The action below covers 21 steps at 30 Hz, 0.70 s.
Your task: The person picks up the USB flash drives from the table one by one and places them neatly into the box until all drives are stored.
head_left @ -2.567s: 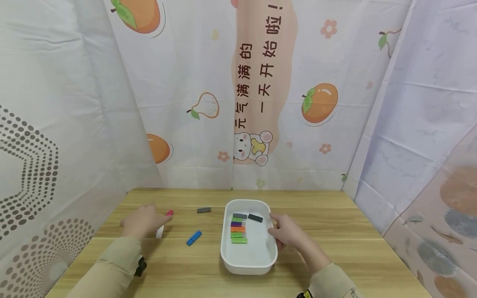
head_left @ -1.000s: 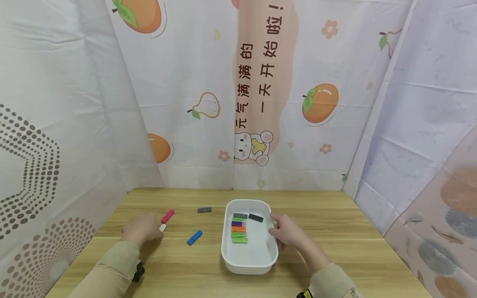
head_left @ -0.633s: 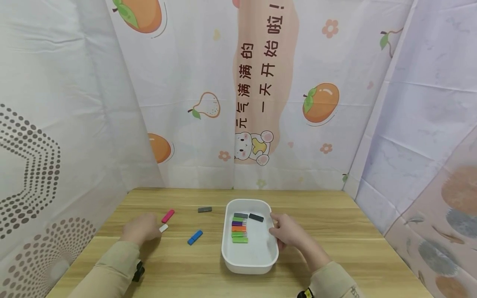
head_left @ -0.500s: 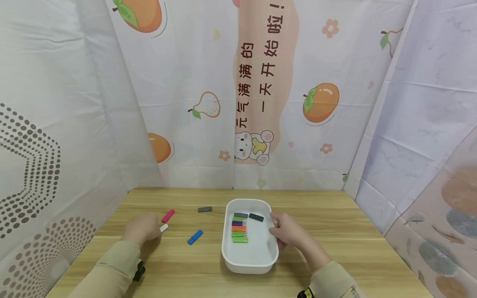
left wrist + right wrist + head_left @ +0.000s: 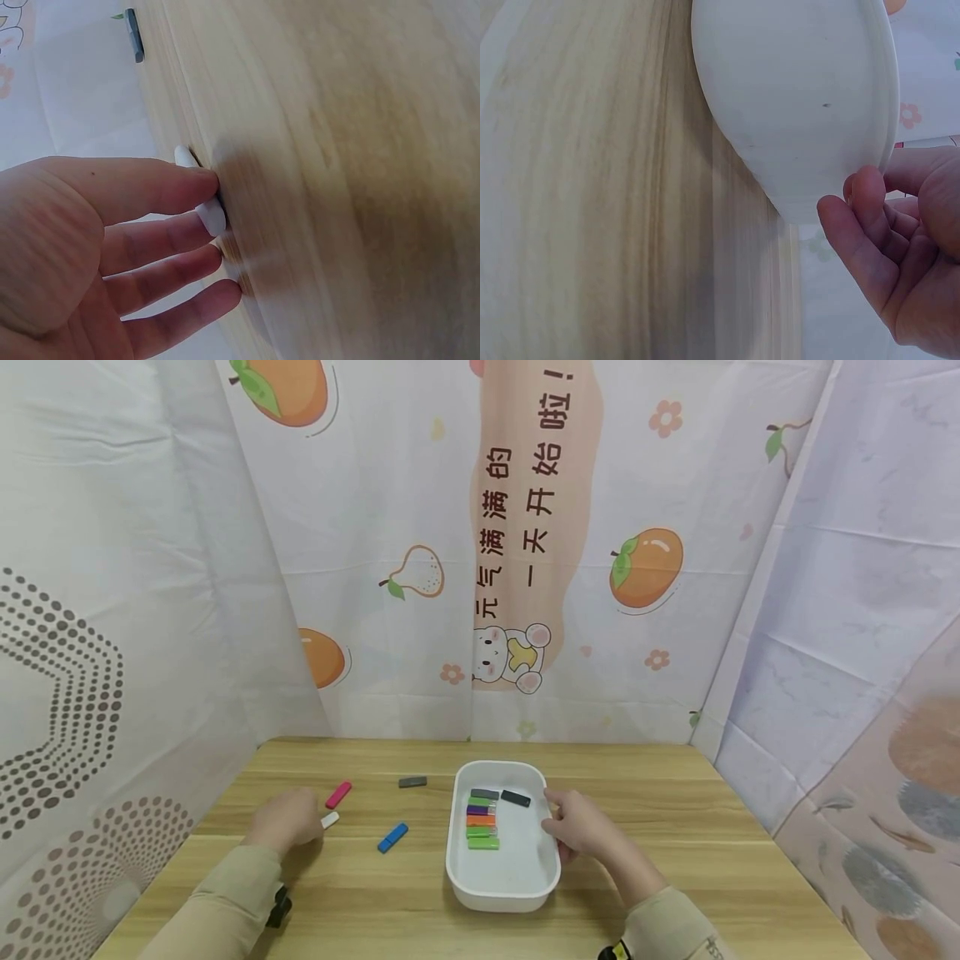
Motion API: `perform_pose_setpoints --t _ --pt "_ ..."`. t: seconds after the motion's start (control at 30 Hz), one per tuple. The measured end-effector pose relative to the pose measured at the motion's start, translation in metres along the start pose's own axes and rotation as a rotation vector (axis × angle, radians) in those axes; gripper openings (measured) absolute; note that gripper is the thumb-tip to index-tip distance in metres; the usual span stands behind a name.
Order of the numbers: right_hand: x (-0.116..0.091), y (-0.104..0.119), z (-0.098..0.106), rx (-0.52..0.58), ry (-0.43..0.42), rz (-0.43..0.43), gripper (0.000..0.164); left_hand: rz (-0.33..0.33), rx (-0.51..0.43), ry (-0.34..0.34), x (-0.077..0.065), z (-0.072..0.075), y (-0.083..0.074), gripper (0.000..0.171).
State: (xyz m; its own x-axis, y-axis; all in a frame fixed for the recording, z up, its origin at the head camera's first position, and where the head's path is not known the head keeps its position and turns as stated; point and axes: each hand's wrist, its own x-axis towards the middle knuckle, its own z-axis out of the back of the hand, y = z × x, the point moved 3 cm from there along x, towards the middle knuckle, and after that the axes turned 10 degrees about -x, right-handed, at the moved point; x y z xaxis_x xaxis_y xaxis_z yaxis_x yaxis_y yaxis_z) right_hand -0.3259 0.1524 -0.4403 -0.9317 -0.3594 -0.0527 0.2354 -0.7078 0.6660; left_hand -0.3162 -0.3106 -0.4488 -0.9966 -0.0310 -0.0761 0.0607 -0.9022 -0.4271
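Note:
My left hand [image 5: 287, 818] is at the left of the table, its thumb and index finger pinching a white USB flash drive [image 5: 214, 216]. The other fingers extend beside it, close over the wood. Part of the drive is hidden behind the thumb. Just beyond this hand lies a pink flash drive [image 5: 338, 794]. My right hand [image 5: 577, 822] grips the right rim of a white plastic box [image 5: 504, 895], with some fingertips against the outer wall in the right wrist view. Inside the box, green, purple, orange and grey drives lie in a column, with a black drive [image 5: 515, 798] at their right.
A blue flash drive [image 5: 392, 837] lies between the left hand and the box. Farther back is a dark grey one [image 5: 412, 782]. Printed curtains [image 5: 375, 652] hang behind the wooden table [image 5: 637, 777] and along both sides.
My left hand has drawn back slightly, uncovering the pink drive. The white drive, earlier pointing toward the front, now lies slanted in its fingertips. My right hand and the box stay put.

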Motion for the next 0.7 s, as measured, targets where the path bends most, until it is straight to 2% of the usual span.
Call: perform_pose_setpoints --t 0.3,0.53,0.7 --pt "-0.0008 -0.0022 -0.0009 0.013 -0.002 0.014 0.065 -0.029 0.003 -0.001 -0.0020 0.0020 -0.0018 0.017" --pt "-0.0005 -0.0008 -0.0008 0.009 0.000 0.007 0.064 -0.009 -0.011 0.025 0.0009 0.0033 -0.0015 0.016" --pt "-0.0002 0.0002 -0.0002 0.008 0.000 0.001 0.064 -0.015 -0.025 0.019 0.0012 0.0054 -0.0040 0.014"
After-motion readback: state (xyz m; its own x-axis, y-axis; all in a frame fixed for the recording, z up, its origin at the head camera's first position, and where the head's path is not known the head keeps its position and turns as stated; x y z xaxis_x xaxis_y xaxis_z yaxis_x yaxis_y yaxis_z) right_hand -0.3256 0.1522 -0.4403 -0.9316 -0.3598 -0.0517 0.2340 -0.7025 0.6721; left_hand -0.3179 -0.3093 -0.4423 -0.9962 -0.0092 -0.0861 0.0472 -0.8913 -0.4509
